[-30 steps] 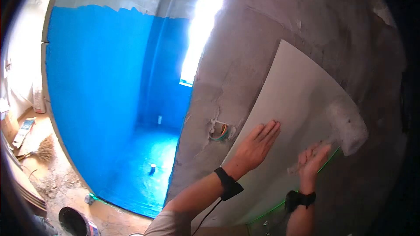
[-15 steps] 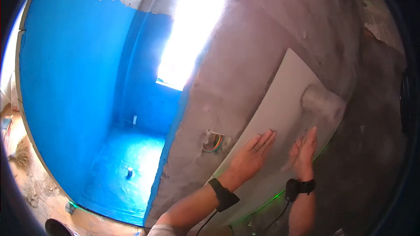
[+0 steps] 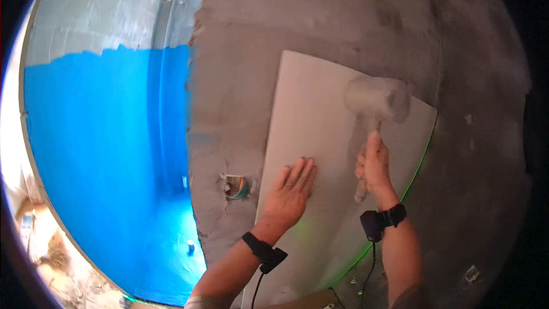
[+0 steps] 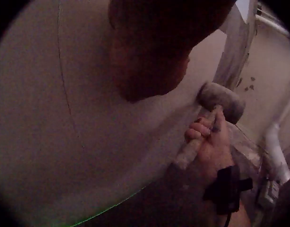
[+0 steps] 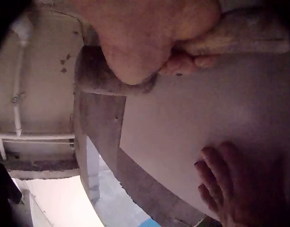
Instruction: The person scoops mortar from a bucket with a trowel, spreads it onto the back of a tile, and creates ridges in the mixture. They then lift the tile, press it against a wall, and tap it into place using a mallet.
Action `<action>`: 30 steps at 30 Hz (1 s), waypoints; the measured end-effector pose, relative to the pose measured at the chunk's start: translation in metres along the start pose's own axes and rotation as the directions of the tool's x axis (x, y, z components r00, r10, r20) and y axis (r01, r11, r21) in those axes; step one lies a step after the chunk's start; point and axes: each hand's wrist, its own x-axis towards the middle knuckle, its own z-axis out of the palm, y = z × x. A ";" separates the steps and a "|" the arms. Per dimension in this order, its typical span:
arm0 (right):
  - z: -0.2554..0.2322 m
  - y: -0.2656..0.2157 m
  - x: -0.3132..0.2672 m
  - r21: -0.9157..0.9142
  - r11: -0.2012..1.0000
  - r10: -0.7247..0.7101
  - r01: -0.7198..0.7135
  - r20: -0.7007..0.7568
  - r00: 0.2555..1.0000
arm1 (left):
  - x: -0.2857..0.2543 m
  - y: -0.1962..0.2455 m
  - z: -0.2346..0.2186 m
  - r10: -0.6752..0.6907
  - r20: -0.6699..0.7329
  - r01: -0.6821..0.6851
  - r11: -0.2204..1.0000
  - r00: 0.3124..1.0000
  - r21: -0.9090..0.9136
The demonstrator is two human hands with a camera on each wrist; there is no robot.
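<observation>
A large pale tile (image 3: pixel 311 109) lies flat against the grey plastered wall. My left hand (image 3: pixel 287 199) rests on its left part with straight fingers, which the right wrist view also shows. With my right hand (image 3: pixel 375 165) I grip a rubber mallet (image 3: pixel 372 98) by its handle, thumb along the shaft. The mallet's thick, dusty head overlaps the tile's upper right part in the head view. In the left wrist view, the right hand's fingers (image 4: pixel 198 130) curl round the handle, and its lower end sticks out below.
A wall box with coloured wires (image 3: pixel 236 187) sits just left of the tile. A green laser line (image 3: pixel 420 169) follows the tile's right and lower edge. Further left is a recess with blue-coated walls (image 3: pixel 91 137); a broom head (image 3: pixel 57 253) lies on the floor.
The head view has turned, so the tile now appears further left. The mallet has swung from blurred, tilted positions to head-up over the tile; the left hand stays on the tile.
</observation>
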 end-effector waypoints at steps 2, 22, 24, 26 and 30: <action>-0.005 -0.004 -0.001 -0.108 0.994 -0.005 0.011 0.052 0.999 | -0.001 0.001 -0.003 -0.007 0.049 0.007 1.000 0.999 0.003; -0.145 0.075 -0.027 0.242 0.950 -0.253 0.196 0.228 0.940 | 0.062 0.080 -0.033 -0.131 -0.077 0.143 0.971 0.988 0.194; -0.155 0.066 -0.024 0.238 0.922 -0.358 0.306 0.221 0.907 | 0.073 0.072 -0.010 -0.089 -0.088 0.105 0.975 0.992 0.194; -0.157 0.053 -0.014 0.212 0.892 -0.443 0.400 0.231 0.866 | 0.080 0.057 0.005 -0.089 -0.104 0.109 0.971 0.991 0.213; -0.112 0.035 0.035 0.024 0.822 -0.568 0.569 0.095 0.817 | 0.086 0.045 0.018 -0.096 -0.122 0.117 0.976 0.988 0.181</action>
